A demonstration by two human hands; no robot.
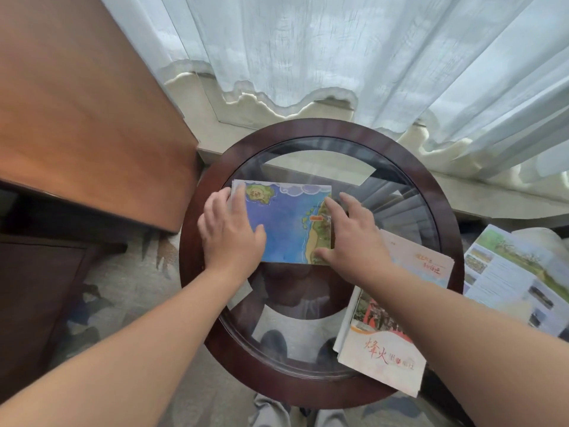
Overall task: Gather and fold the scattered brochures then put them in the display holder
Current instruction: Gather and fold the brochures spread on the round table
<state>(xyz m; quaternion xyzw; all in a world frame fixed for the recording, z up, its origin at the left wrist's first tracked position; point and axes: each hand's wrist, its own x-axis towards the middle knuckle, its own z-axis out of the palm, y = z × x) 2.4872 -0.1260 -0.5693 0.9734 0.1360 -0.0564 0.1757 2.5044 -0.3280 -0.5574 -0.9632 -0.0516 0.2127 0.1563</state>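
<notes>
**Map brochure (286, 223) pressed flat on the glass desk (323, 129)**

The left hand (231, 232) and right hand (351, 238) lie apart, fingers straight, each pressing one end of the brochure at the desk's middle. A stack of red-titled brochures (381, 349) overhangs the right rim. An open brochure (517, 278) lies beyond it.

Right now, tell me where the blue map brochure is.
Head view: the blue map brochure lies flat on the round glass table, left hand on its left edge, right hand on its right; white brochures lie further right.
</notes>
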